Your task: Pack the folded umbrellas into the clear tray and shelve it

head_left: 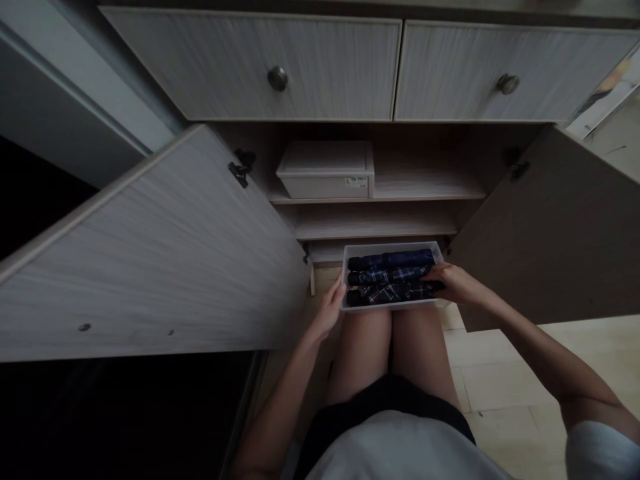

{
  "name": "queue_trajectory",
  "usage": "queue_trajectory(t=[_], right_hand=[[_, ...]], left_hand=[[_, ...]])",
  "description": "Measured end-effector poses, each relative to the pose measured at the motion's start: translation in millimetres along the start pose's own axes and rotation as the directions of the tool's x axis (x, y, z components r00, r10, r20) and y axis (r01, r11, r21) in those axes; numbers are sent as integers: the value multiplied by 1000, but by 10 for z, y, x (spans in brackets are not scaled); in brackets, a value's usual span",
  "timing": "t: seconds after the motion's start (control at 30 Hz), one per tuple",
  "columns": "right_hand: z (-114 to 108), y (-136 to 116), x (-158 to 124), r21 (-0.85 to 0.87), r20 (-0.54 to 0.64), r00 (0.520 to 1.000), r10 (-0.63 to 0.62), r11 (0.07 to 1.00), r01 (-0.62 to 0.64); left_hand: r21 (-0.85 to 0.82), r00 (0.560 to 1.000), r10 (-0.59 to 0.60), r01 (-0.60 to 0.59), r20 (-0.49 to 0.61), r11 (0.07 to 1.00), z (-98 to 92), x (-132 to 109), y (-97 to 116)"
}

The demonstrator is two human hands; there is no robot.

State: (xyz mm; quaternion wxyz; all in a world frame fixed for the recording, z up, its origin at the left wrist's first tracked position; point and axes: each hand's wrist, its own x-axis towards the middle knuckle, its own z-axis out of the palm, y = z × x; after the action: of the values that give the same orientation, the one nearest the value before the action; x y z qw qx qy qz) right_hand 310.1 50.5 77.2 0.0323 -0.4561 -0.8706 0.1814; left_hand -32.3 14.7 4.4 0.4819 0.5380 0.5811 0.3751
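Note:
A shallow, translucent white plastic bin (385, 309) is held above my knees. Three folded umbrellas lie side by side in it, black ends to the left: a navy one (395, 259) at the back, a blue plaid one (393, 275) in the middle and a dark plaid one (387, 293) in front. Gripping the bin's left wall is my left hand (330, 308), thumb at the rim. My right hand (454, 283) reaches over the right side, its curled fingers at the right ends of the front two umbrellas. Its fingertips are partly hidden.
Ahead stands a cabinet with its left door (165, 253) and right door (555, 233) swung open. A lidded white box (325, 170) sits on the upper shelf (430, 180), left side. A lower shelf (375, 221) is beneath. Two closed drawers with round knobs (277, 78) are above.

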Motion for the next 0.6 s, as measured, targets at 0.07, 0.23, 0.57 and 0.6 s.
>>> queue_trajectory(t=[0.07, 0.23, 0.57, 0.6], right_hand=[[-27, -25, 22, -41, 34, 999, -6, 999, 7], [-107, -43, 47, -106, 89, 996, 2, 994, 8], [166, 368, -132, 621, -248, 853, 459, 751, -223], [269, 399, -116, 693, -217, 803, 555, 667, -273]], left_hand=[[-1, 1000, 3, -3, -3, 1000, 4, -3, -2], [11, 1000, -20, 20, -12, 1000, -2, -3, -19], [-20, 1000, 25, -25, 14, 999, -22, -5, -28], [-24, 1000, 26, -26, 11, 999, -21, -3, -34]])
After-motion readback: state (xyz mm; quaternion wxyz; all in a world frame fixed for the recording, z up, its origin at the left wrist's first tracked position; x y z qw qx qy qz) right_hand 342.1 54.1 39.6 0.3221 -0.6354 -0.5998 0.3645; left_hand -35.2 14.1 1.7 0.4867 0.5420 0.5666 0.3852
